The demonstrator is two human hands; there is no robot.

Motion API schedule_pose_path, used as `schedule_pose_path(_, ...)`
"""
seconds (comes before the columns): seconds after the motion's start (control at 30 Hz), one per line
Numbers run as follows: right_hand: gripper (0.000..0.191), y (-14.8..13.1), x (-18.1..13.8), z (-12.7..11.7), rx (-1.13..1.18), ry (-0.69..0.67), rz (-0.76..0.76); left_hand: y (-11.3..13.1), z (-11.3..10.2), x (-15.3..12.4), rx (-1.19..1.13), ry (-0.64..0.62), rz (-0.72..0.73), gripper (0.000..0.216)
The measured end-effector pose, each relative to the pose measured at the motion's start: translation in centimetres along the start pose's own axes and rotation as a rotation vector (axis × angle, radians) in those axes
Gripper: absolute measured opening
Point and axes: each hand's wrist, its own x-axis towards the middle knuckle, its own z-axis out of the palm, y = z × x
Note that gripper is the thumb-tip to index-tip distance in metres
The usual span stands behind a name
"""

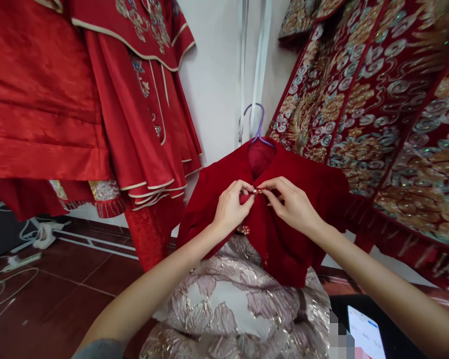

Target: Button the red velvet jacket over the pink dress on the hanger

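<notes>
A dark red velvet jacket hangs on a purple hanger in front of me. Both my hands meet at its front, just below the collar. My left hand pinches the left edge of the jacket front with thumb and fingertips. My right hand pinches the right edge. Between the fingertips sits a small jewelled button. A second ornate button shows lower on the jacket, below my left hand. Under the jacket hangs a pale floral brocade skirt.
Red satin garments with cream trim hang at the left. A heavily embroidered red and gold robe hangs at the right. White wall behind. Cables and a power strip lie on the dark red floor. A lit phone screen shows at bottom right.
</notes>
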Motion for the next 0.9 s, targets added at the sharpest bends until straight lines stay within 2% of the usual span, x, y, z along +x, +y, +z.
schedule_pose_path(0.37, 0.017, 0.6, 0.6, 0.1, 0.023, -0.005, 0.005, 0.9, -1.5, 1.6, 0.189, -0.263, -0.011, 0.012)
schedule_pose_path(0.63, 0.018, 0.0, 0.9, 0.2, 0.091, 0.01, 0.065, 2.4, -2.1, 2.8, 0.365, -0.287, 0.001, 0.013)
schedule_pose_path(0.9, 0.016, 0.2, 0.9, 0.1, 0.252, 0.031, 0.165, 2.0, -1.4, 2.7, 0.357, -0.286, 0.01, 0.01)
